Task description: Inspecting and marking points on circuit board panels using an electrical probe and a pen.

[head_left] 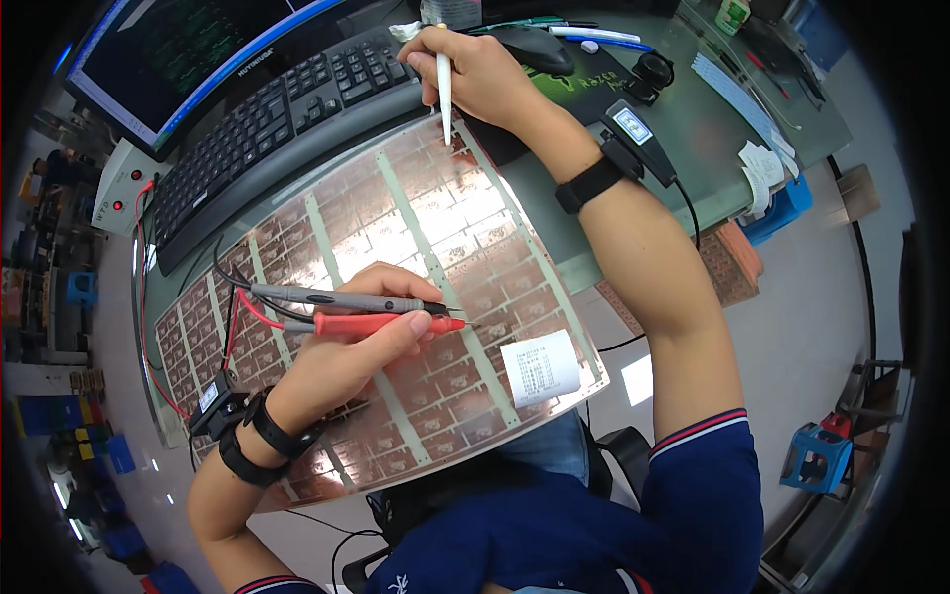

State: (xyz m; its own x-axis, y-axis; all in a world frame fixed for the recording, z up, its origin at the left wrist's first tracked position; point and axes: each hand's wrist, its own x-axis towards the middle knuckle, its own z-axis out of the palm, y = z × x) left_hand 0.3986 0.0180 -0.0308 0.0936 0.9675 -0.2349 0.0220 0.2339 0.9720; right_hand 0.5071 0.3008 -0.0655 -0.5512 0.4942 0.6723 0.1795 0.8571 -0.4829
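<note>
My left hand [358,354] is closed around two multimeter probes, a grey probe [341,298] and a red probe [381,324]. They lie almost parallel, their tips pointing right just above a large copper-coloured circuit board panel [515,282]; contact cannot be made out. Pale strips divide the panel into many small patterned sections. At its far edge, my right hand [485,84] grips a white pen-like tool [444,94], tip down at the board. A printed paper slip [539,367] lies on the panel's near right corner. Both wrists carry black bands.
Behind the panel stand a black keyboard [287,124] and a monitor [168,59]. A mouse [534,49] and several pens lie at the back right. Red and black leads run left toward a white box [124,188] with red lights. Blue stools [816,457] stand on the floor.
</note>
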